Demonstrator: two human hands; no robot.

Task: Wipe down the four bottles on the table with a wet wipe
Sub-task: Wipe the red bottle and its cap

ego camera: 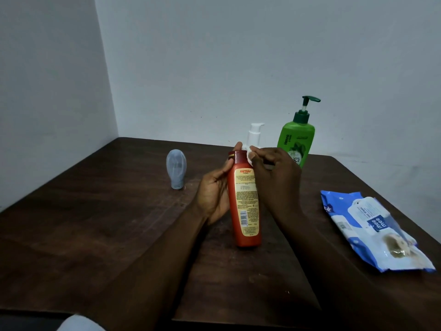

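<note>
The left grip held the red bottle upright, fingers curled round its body. The right grip pinched the wet wipe against the bottle's cap.

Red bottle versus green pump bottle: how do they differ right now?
The red bottle is gripped by the left hand while the right hand holds a wipe near its cap; the green pump bottle stands unheld at the back. Red has a flat cap, green a pump head. Both carry printed labels.
</note>
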